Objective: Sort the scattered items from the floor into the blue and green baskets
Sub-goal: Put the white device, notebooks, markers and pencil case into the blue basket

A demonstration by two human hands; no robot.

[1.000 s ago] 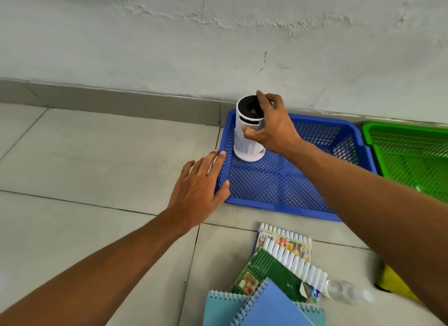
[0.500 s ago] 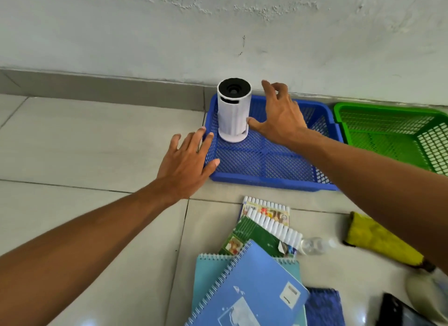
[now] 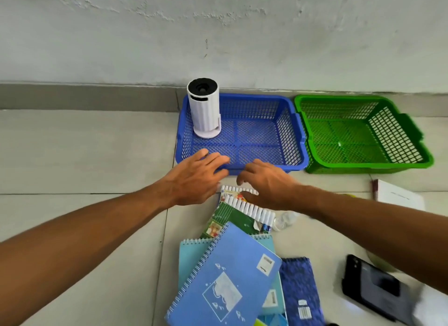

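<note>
Head view: a tiled floor (image 3: 72, 155) met a pale wall (image 3: 218, 34) at twelve o'clock.
Blue basket (image 3: 297, 136): sat against the wall just past centre, touching the green basket along its three o'clock side.
White cylinder (image 3: 204, 109): stood upright in the blue basket's ten o'clock corner, dark top facing up.
Green basket (image 3: 421, 155): lay at two o'clock, holding nothing that could be made out.
Left hand (image 3: 194, 177): palm down, fingers spread loosely over the blue basket's near rim, gripping nothing.
Right hand (image 3: 269, 185): palm down beside the left, fingers loosely curled and apart, thumb lying on or just above the marker pack; whether it touched could not be told.
Marker pack (image 3: 247, 208): lay on the floor just on the six o'clock side of the blue basket, white caps in a row, partly under the right hand.
Spiral notebooks (image 3: 225, 277): overlapped at six o'clock, a blue one on top.
Dark blue pouch (image 3: 300, 291): touched the notebooks on their three o'clock side.
Black phone (image 3: 371, 287): lay at five o'clock, partly behind the right forearm.
White book (image 3: 397, 194): lay at three o'clock, near the green basket.
</note>
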